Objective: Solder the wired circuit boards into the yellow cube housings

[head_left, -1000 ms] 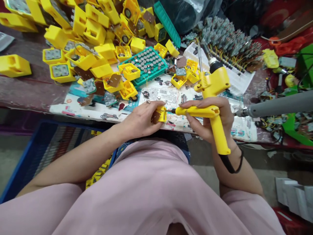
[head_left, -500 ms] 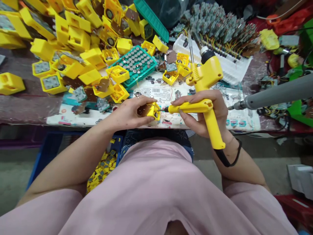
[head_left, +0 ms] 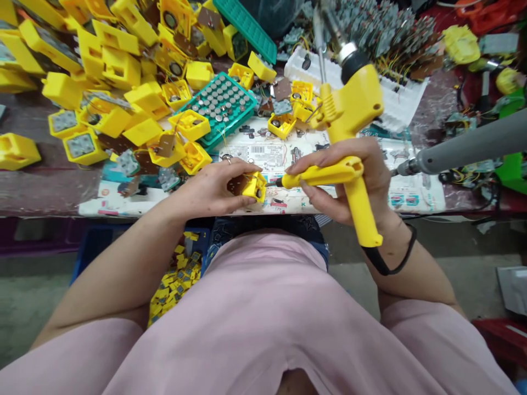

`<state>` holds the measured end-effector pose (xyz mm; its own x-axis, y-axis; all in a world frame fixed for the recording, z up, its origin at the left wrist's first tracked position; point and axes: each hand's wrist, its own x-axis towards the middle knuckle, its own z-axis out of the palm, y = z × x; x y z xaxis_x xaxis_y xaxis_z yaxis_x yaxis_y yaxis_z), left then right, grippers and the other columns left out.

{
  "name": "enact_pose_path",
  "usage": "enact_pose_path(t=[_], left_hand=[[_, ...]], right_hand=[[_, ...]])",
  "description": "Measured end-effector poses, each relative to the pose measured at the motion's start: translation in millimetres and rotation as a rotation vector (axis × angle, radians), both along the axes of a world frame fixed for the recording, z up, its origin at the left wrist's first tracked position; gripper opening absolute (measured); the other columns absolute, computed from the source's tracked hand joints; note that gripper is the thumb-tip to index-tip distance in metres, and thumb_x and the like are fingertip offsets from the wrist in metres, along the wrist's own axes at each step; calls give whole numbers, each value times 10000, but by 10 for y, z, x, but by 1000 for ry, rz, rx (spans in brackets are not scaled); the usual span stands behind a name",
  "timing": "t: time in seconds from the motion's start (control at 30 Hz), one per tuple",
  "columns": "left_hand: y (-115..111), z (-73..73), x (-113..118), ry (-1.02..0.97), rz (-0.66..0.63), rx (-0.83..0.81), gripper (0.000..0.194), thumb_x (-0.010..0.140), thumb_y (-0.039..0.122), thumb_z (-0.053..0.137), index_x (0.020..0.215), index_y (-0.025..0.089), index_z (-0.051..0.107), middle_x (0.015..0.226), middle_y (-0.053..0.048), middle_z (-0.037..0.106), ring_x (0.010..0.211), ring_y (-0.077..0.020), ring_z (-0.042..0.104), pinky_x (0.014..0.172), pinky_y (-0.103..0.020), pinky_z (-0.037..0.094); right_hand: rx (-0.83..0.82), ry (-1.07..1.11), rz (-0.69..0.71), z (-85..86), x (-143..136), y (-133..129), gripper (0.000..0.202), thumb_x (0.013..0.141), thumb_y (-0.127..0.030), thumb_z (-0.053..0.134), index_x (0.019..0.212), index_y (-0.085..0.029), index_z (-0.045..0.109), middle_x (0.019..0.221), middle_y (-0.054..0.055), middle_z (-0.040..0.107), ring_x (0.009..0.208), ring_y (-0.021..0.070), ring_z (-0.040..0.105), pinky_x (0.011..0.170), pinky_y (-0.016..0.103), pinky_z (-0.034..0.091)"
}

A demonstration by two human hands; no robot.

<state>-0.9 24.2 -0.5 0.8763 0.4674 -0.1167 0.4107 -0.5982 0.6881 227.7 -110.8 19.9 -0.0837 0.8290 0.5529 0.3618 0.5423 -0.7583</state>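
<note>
Between its thumb and fingers, my left hand [head_left: 209,189] grips a small yellow housing [head_left: 254,187] low over the printed sheet. My right hand [head_left: 349,181] is wrapped round a yellow soldering gun [head_left: 354,104] together with a yellow-handled tool [head_left: 323,173]. That tool lies across toward the left, its thin tip at the right side of the housing; whether the tip touches it I cannot tell. Beyond my hands stands a green tray [head_left: 224,107] of round metal cells. Open yellow housings [head_left: 281,125] with wires lie to the right of the tray.
Yellow housings [head_left: 119,66] are heaped at the left. Circuit boards with wires [head_left: 382,38] are piled behind a white foam tray [head_left: 405,107]. A grey tool [head_left: 473,144] reaches in from the right. Below the table edge, a blue bin [head_left: 96,241] holds small yellow pieces.
My left hand and the housing have shifted slightly left. The tool tip now shows a little to the right of the housing's opening. The soldering gun's upper part appears slightly farther right.
</note>
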Motion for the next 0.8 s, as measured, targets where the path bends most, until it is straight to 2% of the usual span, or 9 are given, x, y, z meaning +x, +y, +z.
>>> enact_pose_path(t=[0.27,0.43,0.67,0.8], left_hand=[[14,13,11,-14,-40,-13,587,755,491,690,1234,153,662,1115,-112,695,986,-240,630,899,-342,480],[5,14,-7,23,-16,-8,607,752,492,677,1244,138,652,1080,-103,690,893,-206,619,846,-311,481],[1,-48,-73,50,53,-34,662,743,515,659,1270,115,621,965,-70,670,764,-176,571,725,-291,459],[-23,-54,-89,73,53,-8,716,756,515,641,1344,112,576,947,-87,667,777,-207,588,719,-315,472]], right_hand=[[-36,-76,-5,-53,-39,30,314,895,-211,653,1132,-317,476,1065,-21,707,984,169,737,876,370,667],[-63,-61,-18,-90,-8,-23,335,869,-164,670,1120,-338,531,1071,-24,718,975,181,739,869,368,662],[-44,27,44,-110,-13,-152,426,825,-78,685,1119,-354,548,1092,-25,741,1024,208,742,856,387,663],[29,68,-52,-128,-11,-216,455,807,-50,695,1146,-328,569,1061,-19,746,972,213,756,846,381,662]])
